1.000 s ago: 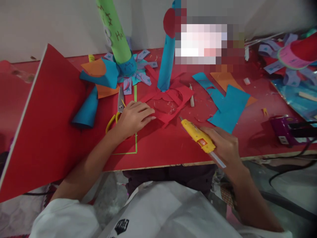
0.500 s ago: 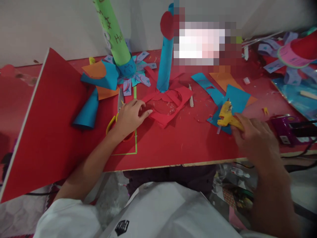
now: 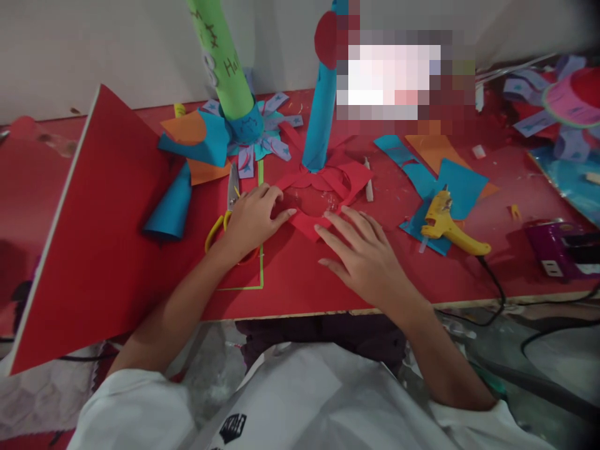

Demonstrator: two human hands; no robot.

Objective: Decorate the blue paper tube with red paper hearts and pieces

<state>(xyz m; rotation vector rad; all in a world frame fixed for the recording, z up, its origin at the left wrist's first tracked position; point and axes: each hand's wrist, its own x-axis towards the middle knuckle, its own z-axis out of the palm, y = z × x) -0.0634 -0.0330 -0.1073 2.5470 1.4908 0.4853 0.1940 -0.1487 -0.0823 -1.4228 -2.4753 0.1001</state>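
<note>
My left hand (image 3: 255,219) rests open over yellow-handled scissors (image 3: 213,236), its fingertips near the left edge of a red paper cutout (image 3: 307,226). My right hand (image 3: 363,253) has its fingers spread, with the fingertips at the cutout's lower right edge. A blue paper tube (image 3: 319,119) with a red disc (image 3: 327,40) stands upright behind the cutout. To the right, a yellow glue gun (image 3: 452,231) lies on blue paper scraps (image 3: 462,187), touched by neither hand.
A green tube (image 3: 227,78) on a strip-fringed base stands back left. At left are a tilted red board (image 3: 98,244) and a blue cone (image 3: 171,206). A purple box (image 3: 555,247), a cable (image 3: 497,284) and a pink-rimmed piece (image 3: 565,103) are at right.
My right hand has let go of the glue gun, which now lies on the blue scraps, and has moved left to the red cutout. My left hand stays near the cutout.
</note>
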